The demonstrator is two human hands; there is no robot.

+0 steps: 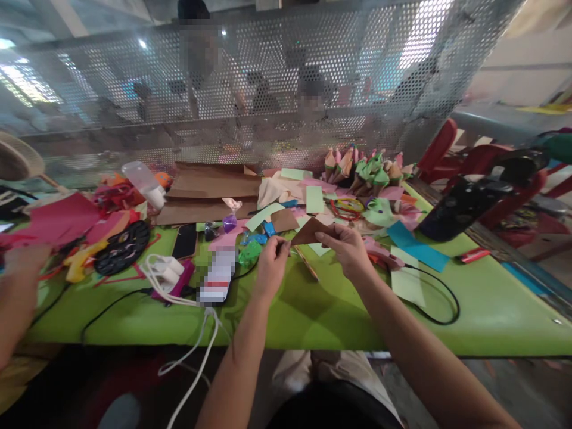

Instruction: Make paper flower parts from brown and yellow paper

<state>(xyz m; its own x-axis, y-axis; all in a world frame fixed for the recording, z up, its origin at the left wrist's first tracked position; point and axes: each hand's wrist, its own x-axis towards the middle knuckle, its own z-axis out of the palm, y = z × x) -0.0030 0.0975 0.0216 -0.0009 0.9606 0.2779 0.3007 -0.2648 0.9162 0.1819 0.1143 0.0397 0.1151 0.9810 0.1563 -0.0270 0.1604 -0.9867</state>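
A folded piece of brown paper (311, 230), roughly triangular, is held up above the green tabletop. My right hand (346, 247) pinches its right side between thumb and fingers. At its left corner is my left hand (273, 262), its fingers closed together on the tip; the exact contact is small and partly hidden. Just below the paper a pencil (308, 266) lies on the table. A flat brown paper piece (284, 220) and a pale green slip (314, 199) lie behind it. Right of my right hand is a pink glue gun (384, 255) with a black cord.
A phone (218, 275), a power strip (176, 283) and white cables lie left. Another person's arm (20, 298) reaches in at far left. Brown sheets (214, 185) and several paper cones (366, 170) stand behind. A dark bottle (460, 205) and red marker (473, 255) are right.
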